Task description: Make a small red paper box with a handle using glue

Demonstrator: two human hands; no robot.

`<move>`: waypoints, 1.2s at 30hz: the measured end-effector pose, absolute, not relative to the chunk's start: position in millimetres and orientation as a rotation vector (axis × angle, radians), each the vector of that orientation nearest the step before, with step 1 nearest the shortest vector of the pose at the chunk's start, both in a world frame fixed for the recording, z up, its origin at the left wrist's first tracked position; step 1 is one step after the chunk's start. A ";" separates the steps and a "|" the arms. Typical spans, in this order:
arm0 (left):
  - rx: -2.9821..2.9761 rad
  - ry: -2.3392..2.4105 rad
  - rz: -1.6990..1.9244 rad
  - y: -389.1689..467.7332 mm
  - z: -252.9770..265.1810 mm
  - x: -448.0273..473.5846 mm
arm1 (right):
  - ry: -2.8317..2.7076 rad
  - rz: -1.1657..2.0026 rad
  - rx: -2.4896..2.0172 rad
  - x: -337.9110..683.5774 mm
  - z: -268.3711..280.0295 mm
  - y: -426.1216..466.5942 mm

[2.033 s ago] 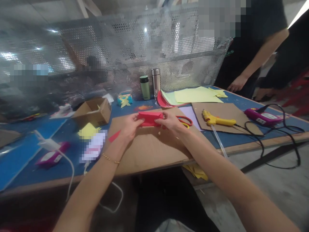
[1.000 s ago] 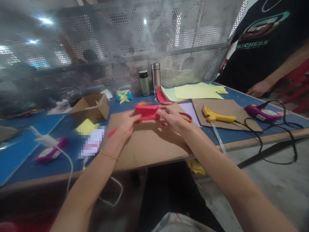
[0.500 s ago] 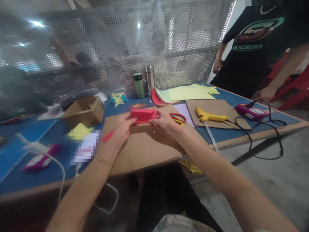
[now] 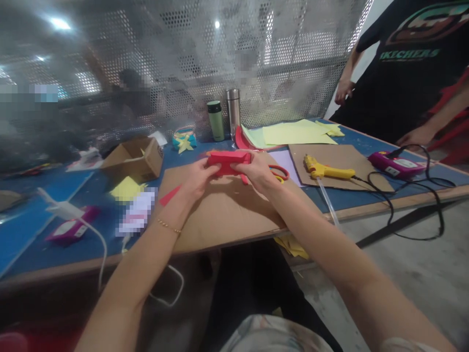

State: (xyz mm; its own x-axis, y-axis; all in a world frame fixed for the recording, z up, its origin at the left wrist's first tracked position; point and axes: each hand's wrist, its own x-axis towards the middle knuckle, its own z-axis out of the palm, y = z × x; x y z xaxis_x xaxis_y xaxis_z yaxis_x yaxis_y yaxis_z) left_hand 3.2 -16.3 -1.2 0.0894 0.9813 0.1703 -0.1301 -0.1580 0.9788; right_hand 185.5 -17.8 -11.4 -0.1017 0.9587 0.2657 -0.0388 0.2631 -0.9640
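Note:
A folded red paper piece is held up between both hands, above the brown cardboard sheet. My left hand grips its left end, thumb in front and fingers behind. On the right end my right hand is closed the same way. A narrow red strip hangs below the paper near the right thumb. Scissors with red and yellow handles lie just beyond my right hand, partly hidden by it. Near my left wrist, a red paper scrap rests on the cardboard.
To the right, a yellow glue gun lies on another cardboard piece, its black cable looping past a purple power strip. An open cardboard box stands left. Bottles and yellow paper are behind. A person stands at right.
The red paper now shows a narrower front with its top folded over, and a strip dangles at its right. Both hands keep hold; the view has shifted slightly.

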 end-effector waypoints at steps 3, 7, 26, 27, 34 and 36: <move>1.294 0.958 1.374 -12.3 3.1 8.4 | -1.276 1.068 -0.851 186.7 -11.7 -13.4; 1.248 0.963 1.433 -14.5 7.0 3.7 | -1.310 1.062 -0.828 190.8 -13.4 -13.8; 1.258 1.407 1.105 -102.0 -20.4 -25.8 | -2.260 -0.010 -1.791 202.1 -18.5 -30.2; 1.308 1.426 1.114 -105.0 -20.4 -27.3 | -2.292 -0.047 -1.801 200.8 -19.9 -31.2; 1.939 1.699 1.150 -102.2 -2.0 -24.1 | -2.296 -0.172 -1.788 192.8 -23.2 -34.6; 2.168 1.706 1.063 -96.3 3.3 -10.6 | -2.224 -0.190 -1.741 191.9 -20.9 -34.5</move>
